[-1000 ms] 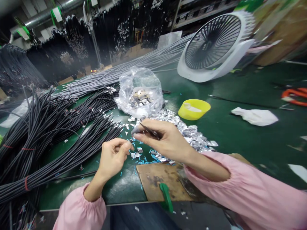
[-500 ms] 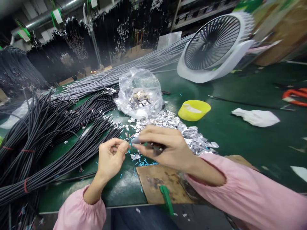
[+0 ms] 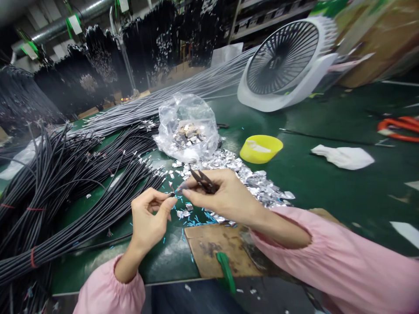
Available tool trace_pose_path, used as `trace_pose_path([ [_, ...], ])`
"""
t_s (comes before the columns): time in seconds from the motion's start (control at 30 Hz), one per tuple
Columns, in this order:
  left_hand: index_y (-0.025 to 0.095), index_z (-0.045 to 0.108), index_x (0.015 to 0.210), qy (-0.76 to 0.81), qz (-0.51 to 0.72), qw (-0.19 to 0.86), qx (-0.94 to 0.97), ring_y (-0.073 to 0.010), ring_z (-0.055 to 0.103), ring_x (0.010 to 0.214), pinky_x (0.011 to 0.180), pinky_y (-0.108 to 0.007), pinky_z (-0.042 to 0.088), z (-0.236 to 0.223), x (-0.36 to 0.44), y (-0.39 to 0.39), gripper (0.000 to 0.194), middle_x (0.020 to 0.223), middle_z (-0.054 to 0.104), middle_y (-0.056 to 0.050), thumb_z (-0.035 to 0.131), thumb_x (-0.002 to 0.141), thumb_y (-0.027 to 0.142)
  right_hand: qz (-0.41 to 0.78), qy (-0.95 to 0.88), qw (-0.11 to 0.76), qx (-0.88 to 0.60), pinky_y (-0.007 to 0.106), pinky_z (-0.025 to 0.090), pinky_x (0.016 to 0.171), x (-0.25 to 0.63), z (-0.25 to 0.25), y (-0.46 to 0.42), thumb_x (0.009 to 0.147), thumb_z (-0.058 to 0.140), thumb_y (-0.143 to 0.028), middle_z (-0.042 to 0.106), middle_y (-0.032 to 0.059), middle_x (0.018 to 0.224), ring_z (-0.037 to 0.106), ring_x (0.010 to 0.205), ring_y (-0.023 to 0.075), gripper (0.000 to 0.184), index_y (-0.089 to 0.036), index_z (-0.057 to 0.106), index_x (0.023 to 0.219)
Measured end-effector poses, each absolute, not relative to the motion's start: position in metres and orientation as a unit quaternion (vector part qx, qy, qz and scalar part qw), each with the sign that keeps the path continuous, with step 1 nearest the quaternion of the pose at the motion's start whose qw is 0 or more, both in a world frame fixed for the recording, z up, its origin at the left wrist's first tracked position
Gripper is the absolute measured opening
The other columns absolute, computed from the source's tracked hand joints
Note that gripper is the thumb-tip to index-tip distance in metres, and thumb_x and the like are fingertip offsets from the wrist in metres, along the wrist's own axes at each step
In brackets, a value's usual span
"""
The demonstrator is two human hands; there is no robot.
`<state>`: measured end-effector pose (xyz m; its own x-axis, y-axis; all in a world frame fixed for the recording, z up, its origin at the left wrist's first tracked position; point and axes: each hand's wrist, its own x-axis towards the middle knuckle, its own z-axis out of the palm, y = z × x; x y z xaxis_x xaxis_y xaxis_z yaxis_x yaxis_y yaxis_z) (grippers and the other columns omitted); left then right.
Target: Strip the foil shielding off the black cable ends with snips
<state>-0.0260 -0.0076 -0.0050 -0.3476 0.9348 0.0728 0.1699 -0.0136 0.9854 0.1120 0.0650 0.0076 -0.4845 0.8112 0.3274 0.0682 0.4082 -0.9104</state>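
Cable end (image 3: 170,195) was centre frame, black, poking out of the left hand (image 3: 149,216). Left grip: thumb and index pinched together on it, no gap seen. Right hand (image 3: 222,192) was just beside it, right of centre; its grip was curled around dark snips (image 3: 204,181), blades spread in a V and pointing up-left, clear of the cable. Right thumb and index tips nearly met at the cable end's thin wires; whether they had hold of one, cannot tell.

Progress, as a judgement: this end looked partway done, wires bared, probably some picking or trimming left. Plenty seemed done overall, going by the heap of foil scraps (image 3: 262,187) right of centre and the blue bits (image 3: 196,220) strewn below the hands. Black cable bundle (image 3: 81,226) filled the left of the frame, many pale ends toward the centre; which were finished, too small to tell.

Containers: clear plastic bag (image 3: 168,115), upper centre, slumped on the green bench (image 3: 327,187), mouth toward the camera, holding a small pile of tan and silvery pieces (image 3: 190,133). Yellow container (image 3: 258,158), right of the bag and apart from it, had something whitish inside, cannot tell what. No lid seen on either
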Motion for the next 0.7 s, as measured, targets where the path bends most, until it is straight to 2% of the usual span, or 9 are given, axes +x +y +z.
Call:
trace_pose_path([
  [0.17,0.016,0.054,0.059,0.612,0.564,0.33,0.446,-0.0067,0.046,0.042,0.04,-0.018,0.034,-0.0046,-0.0267,-0.0075,0.021,0.047,0.046,0.005,0.068,0.069,0.028,0.375,-0.785,0.421,-0.256,0.019,0.028,0.041,0.1128,0.0078,0.0632,0.065,0.054,-0.014,0.045,-0.0029,0.048,0.038,0.045,0.0052,0.013,-0.012,0.064,0.057],
  [0.3,0.016,0.054,0.058,0.606,0.566,0.319,0.459,-0.0068,0.047,0.043,0.042,-0.018,0.036,-0.0048,-0.027,-0.0074,0.021,0.049,0.047,0.006,0.07,0.068,0.026,0.374,-0.771,0.433,-0.279,0.019,0.028,0.04,0.1135,0.0098,0.0629,0.069,0.055,-0.017,0.041,-0.0044,0.048,0.036,0.044,0.0054,0.013,-0.013,0.065,0.061],
  [0.5,0.015,0.055,0.057,0.605,0.563,0.293,0.481,-0.0075,0.048,0.05,0.047,-0.019,0.037,-0.0099,-0.0281,-0.0066,0.022,0.056,0.051,0.003,0.07,0.068,0.026,0.361,-0.793,0.423,-0.248,0.019,0.028,0.04,0.1125,0.0078,0.0643,0.074,0.054,-0.019,0.042,-0.0042,0.046,0.035,0.043,0.0048,0.019,-0.013,0.063,0.058],
  [0.6,0.015,0.055,0.056,0.609,0.558,0.295,0.48,-0.0076,0.048,0.052,0.048,-0.019,0.037,-0.0116,-0.0276,-0.0069,0.022,0.057,0.053,0.003,0.071,0.067,0.026,0.314,-0.814,0.43,-0.232,0.019,0.028,0.042,0.1128,0.0048,0.0653,0.076,0.052,-0.016,0.041,-0.0038,0.047,0.035,0.044,0.0046,0.024,-0.014,0.059,0.053],
  [0.7,0.015,0.053,0.057,0.615,0.549,0.334,0.458,-0.0063,0.045,0.045,0.043,-0.018,0.033,-0.0113,-0.0249,-0.0077,0.024,0.051,0.049,0.005,0.07,0.068,0.028,0.243,-0.831,0.454,-0.211,0.018,0.029,0.042,0.113,0.0011,0.0651,0.074,0.052,-0.011,0.046,-0.0023,0.049,0.037,0.045,0.0047,0.021,-0.013,0.06,0.055],
])
